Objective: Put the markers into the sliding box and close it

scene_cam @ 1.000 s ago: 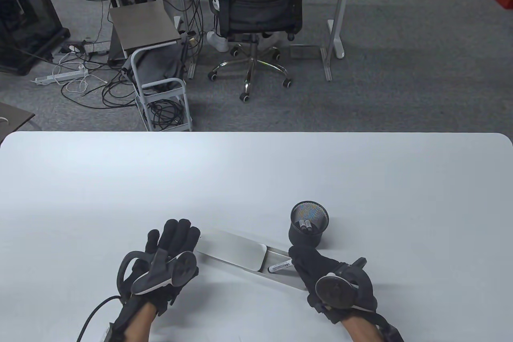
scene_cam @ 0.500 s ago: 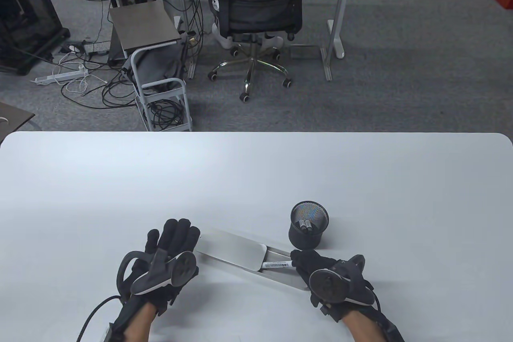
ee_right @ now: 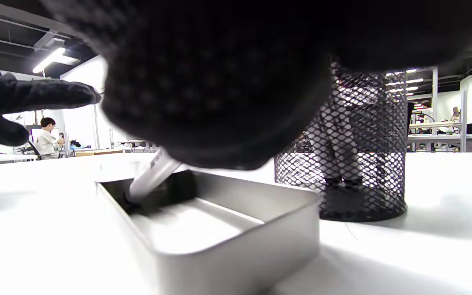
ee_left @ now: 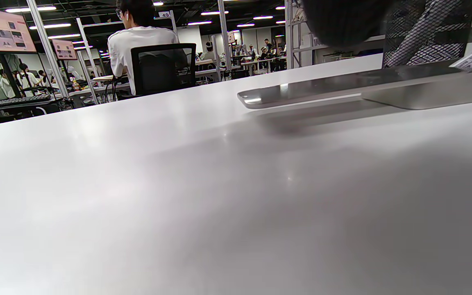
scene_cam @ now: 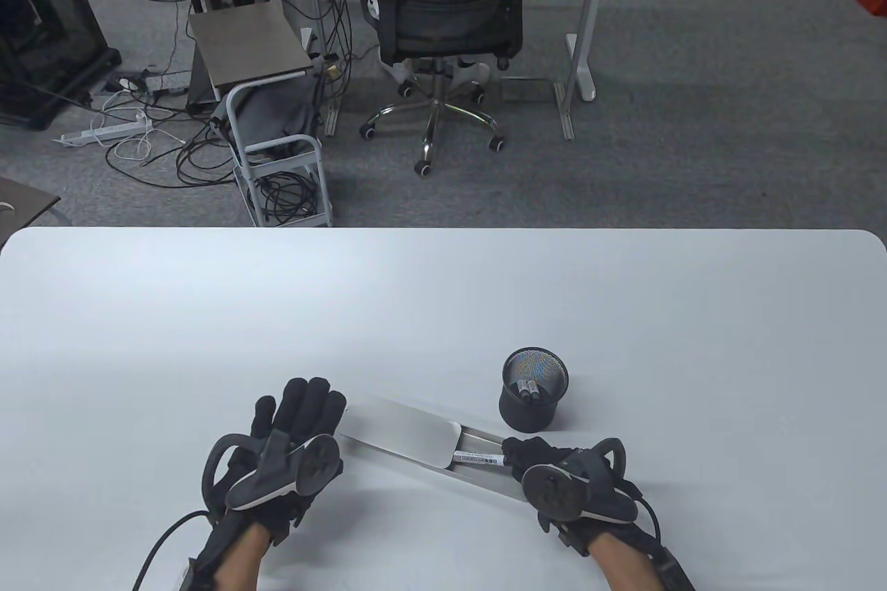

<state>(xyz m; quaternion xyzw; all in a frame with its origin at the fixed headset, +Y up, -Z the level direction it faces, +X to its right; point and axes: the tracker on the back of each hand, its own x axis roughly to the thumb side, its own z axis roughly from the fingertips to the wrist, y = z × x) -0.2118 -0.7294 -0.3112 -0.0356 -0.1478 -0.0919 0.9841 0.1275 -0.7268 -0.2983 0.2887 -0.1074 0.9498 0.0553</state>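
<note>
A flat silver sliding box (scene_cam: pixel 485 477) lies slantwise near the table's front, its lid (scene_cam: pixel 402 437) slid left so the tray's right part is uncovered. My right hand (scene_cam: pixel 530 456) holds a white marker (scene_cam: pixel 478 459) by its right end; the marker's dark tip (ee_right: pixel 131 200) points under the lid inside the tray (ee_right: pixel 219 241). My left hand (scene_cam: pixel 305 404) lies flat on the table with straight fingers at the lid's left end. A black mesh cup (scene_cam: pixel 532 389) behind the box holds two more markers (scene_cam: pixel 528 390).
The white table (scene_cam: pixel 443 300) stretches wide behind and to both sides of the box. An office chair (scene_cam: pixel 443 30) and a small cart (scene_cam: pixel 277 154) stand on the floor beyond the far edge. A person sits at a desk (ee_left: pixel 141 45) in the distance.
My right hand has drawn back toward me and lowered the marker flat into the tray, sliding its tip left under the lid. The left hand has stayed still.
</note>
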